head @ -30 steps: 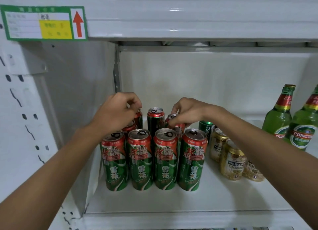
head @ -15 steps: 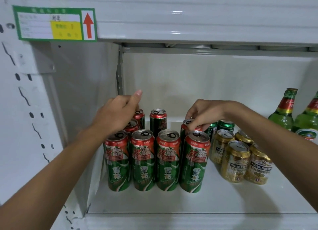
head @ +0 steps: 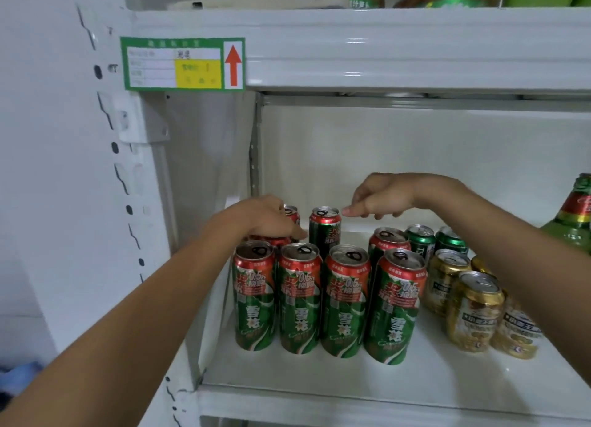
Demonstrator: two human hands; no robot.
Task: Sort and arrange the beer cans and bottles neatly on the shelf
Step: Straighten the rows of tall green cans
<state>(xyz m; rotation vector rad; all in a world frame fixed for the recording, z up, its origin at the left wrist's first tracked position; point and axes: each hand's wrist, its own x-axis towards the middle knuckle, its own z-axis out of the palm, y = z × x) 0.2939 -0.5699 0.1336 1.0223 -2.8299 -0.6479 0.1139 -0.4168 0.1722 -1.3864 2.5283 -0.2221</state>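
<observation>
Several tall red-and-green beer cans stand at the left of the white shelf, with a front row along the edge. My left hand lies over the top of a second-row can, fingers curled down on its rim. Behind it, another can is partly hidden. My right hand hovers above the shelf with loosely curled fingers, holding nothing. Its index tip is just right of a lone back can. One more red-and-green can stands behind the front row's right end.
Two short green cans and several gold cans stand to the right. A green bottle is at the right edge. The shelf above is close overhead and carries a green label. The side panel walls in the left.
My left hand has dropped from raised fingers onto the second-row can. My right hand let go of the right second-row can and moved up and left toward the back can. My view tilted upward.
</observation>
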